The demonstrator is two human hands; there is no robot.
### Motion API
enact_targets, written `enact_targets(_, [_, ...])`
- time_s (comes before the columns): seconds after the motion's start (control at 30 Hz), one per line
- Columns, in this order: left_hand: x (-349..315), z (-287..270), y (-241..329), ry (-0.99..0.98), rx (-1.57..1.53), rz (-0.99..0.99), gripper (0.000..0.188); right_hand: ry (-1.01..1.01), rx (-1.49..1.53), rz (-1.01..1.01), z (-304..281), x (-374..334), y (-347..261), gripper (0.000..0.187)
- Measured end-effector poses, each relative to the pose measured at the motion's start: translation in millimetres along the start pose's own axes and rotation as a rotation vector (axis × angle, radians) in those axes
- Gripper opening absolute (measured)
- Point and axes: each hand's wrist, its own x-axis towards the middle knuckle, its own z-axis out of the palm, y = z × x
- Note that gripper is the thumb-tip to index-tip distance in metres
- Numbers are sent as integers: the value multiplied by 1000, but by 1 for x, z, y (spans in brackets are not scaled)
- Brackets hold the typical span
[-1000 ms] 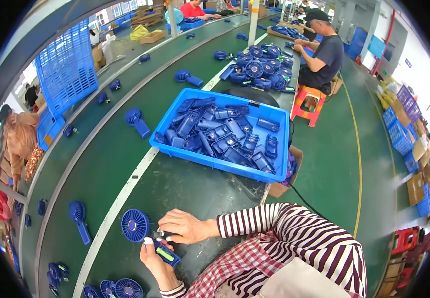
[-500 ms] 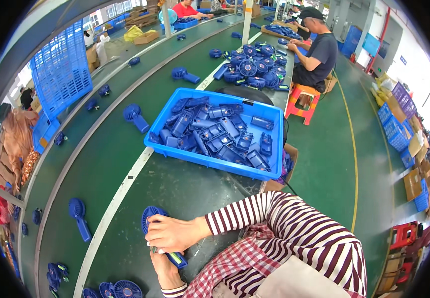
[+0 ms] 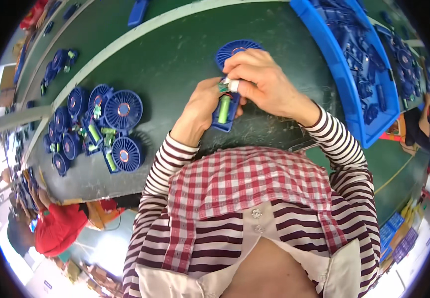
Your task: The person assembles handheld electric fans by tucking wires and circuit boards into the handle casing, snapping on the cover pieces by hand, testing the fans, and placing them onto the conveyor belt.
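Note:
In front of me on the dark green worktop lies a blue handheld fan [image 3: 235, 48], its round grille pointing away from me. Its handle is uncovered, showing a green battery cell [image 3: 224, 110] and a small green circuit board [image 3: 223, 88] with thin wires. My left hand [image 3: 201, 105] is closed around the left side of the handle. From the right, my right hand [image 3: 268, 82] reaches over the neck, fingers pinched beside the board. A white wrap [image 3: 233, 85] covers its thumb tip; what these fingers pinch is hidden.
Several blue fans with exposed green cells [image 3: 123, 110] are piled at the left. A blue tub [image 3: 341, 74] of blue handle shells stands at the right. More fans [image 3: 58, 59] lie beyond the pale strip [image 3: 125, 42]. A person in red [image 3: 61, 228] sits lower left.
The view has swung, so the tub has gone from ahead to the right and the fan pile shows fully. Both hands stay at the fan; its open handle now shows more plainly.

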Motion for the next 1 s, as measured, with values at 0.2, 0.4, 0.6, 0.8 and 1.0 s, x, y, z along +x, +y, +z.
enact_targets(0.2, [-2, 2, -13, -87, -91, -52, 24, 55, -110, 130, 2, 3, -2, 13])
enact_targets(0.4, [-1, 3, -16, -115, -127, -79, 25, -43, -55, -42, -3, -2, 9, 17])
enact_targets(0.6, [-1, 0, -14, -94, -150, -62, 25, -46, -82, -11, -3, -6, -1, 22])
enact_targets(0.8, [-2, 1, -13, -99, -137, -40, 24, 39, -92, -9, 8, -13, 7, 27])
enact_targets(1.0, [-3, -1, -11, -59, -127, -42, 22, 96, -207, 17, 8, -10, 2, 16])
